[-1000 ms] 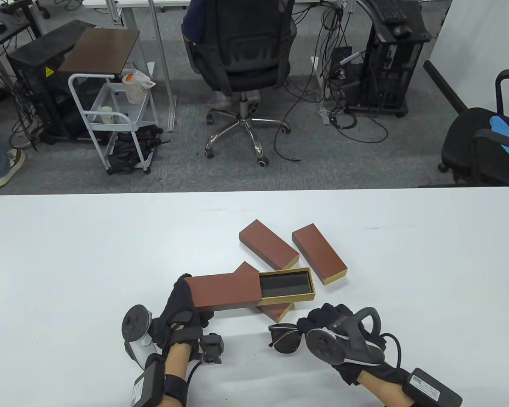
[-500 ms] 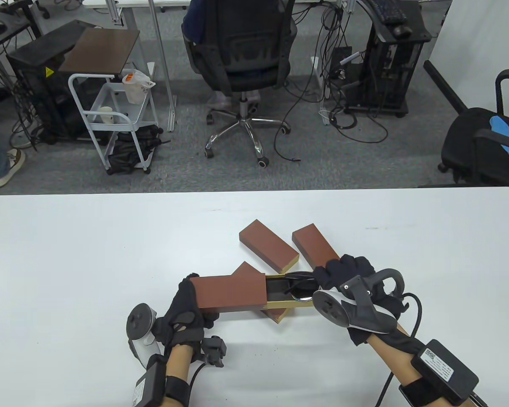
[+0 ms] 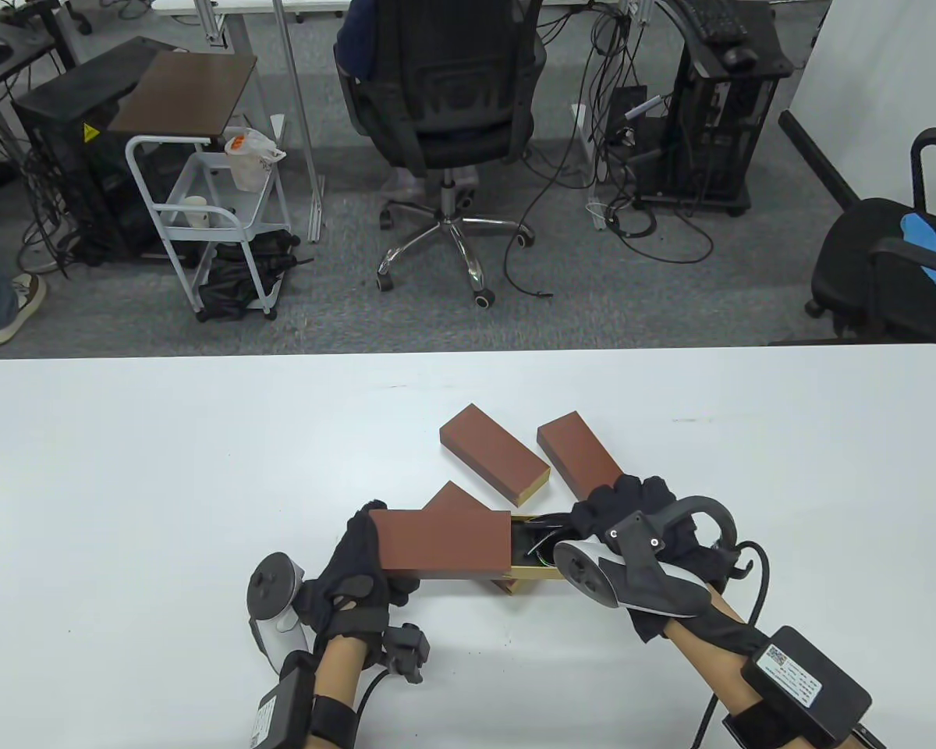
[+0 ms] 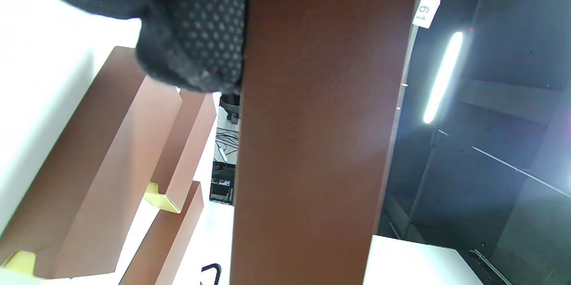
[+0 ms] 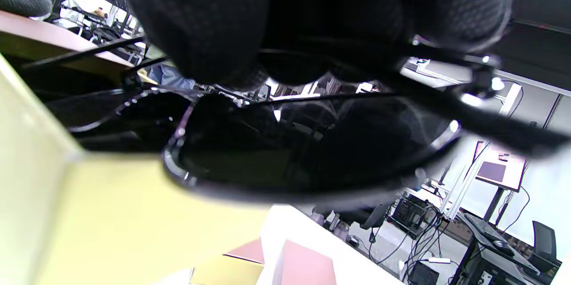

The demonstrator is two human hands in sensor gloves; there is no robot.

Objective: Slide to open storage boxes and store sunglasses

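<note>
Brown sleeve (image 3: pixel 444 542), gripped by my left hand (image 3: pixel 355 577), hides most of the tray (image 3: pixel 538 575); my right hand (image 3: pixel 632 519) pinches half-hidden sunglasses (image 5: pixel 308 151); tag (image 4: pixel 425 10) reads "61".

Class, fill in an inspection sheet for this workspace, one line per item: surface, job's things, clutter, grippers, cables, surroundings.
Surface: white table, bare around the boxes.
Job's things: held box, gold drawer part open; sunglasses in the drawer; three closed boxes behind.
Clutter: nothing seen.
Grippers: left hand grips the box sleeve; right hand holds the sunglasses at the drawer.
Cables: glove leads at both wrists; loose cables on the floor.
Surroundings: office chair, white cart, computer tower.
</note>
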